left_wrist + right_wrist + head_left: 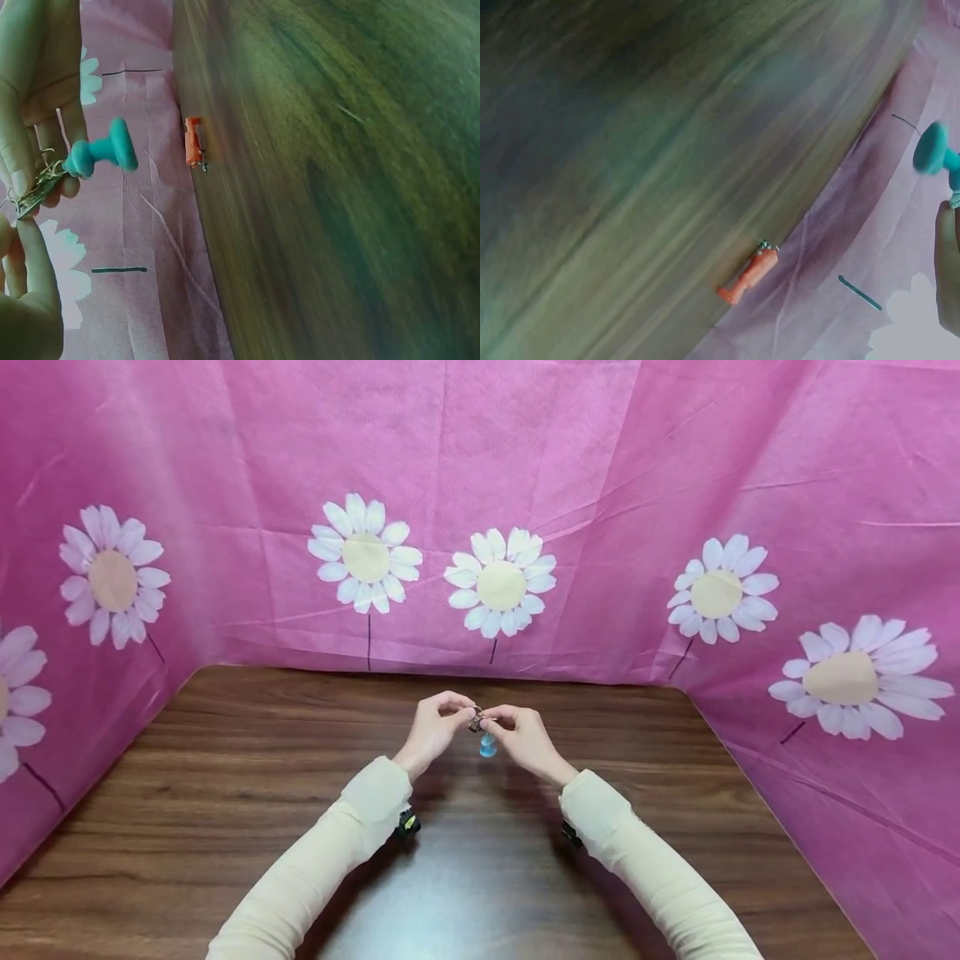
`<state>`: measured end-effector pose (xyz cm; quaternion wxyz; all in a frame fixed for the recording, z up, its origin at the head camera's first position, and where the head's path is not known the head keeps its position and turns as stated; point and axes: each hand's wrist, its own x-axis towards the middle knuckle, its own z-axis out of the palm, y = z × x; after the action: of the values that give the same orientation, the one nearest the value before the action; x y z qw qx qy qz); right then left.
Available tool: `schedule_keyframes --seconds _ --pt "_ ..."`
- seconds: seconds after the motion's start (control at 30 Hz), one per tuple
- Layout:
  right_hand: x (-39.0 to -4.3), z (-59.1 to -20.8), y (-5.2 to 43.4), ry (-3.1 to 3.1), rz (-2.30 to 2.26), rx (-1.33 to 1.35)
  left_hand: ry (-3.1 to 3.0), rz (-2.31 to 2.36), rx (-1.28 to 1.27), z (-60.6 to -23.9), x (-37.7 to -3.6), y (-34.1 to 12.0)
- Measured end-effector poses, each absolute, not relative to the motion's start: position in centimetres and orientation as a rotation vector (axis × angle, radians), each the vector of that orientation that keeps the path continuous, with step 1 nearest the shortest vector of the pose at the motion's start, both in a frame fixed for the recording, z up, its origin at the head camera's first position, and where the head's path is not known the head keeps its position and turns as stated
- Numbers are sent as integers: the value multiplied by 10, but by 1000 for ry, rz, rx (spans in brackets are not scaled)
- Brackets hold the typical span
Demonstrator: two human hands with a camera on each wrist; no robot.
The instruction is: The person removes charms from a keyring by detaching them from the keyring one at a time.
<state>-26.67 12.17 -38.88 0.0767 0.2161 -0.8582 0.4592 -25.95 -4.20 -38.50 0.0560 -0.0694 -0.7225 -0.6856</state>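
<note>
Both hands meet above the middle of the wooden table (225, 793). My left hand (467, 710) and right hand (498, 721) each pinch a small metal key ring (476, 720) between fingertips. A blue bell-shaped charm (487, 745) hangs from the ring, clear of the table. The left wrist view shows the same charm (101, 154) on the ring (34, 191), with fingers above and below it. A small orange charm (193, 142) lies on the table at its far edge against the cloth, also visible in the right wrist view as the orange charm (750, 275). The head view does not show it.
A pink cloth with white daisies (501, 585) stands as a wall behind the table and along both sides. Cream sleeves (337, 852) reach in from the near edge. Black wrist mounts (407, 823) sit under both wrists.
</note>
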Motion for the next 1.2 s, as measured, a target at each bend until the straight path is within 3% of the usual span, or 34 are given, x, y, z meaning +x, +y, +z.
schedule_keyframes --seconds 0.97,1.2 --pt "-255 -368 140 -2553 1249 662 -2295 -1916 -359 -374 -256 -26" --pt "-255 -364 149 -2604 1016 789 -2324 -1992 -471 -367 -251 -23"
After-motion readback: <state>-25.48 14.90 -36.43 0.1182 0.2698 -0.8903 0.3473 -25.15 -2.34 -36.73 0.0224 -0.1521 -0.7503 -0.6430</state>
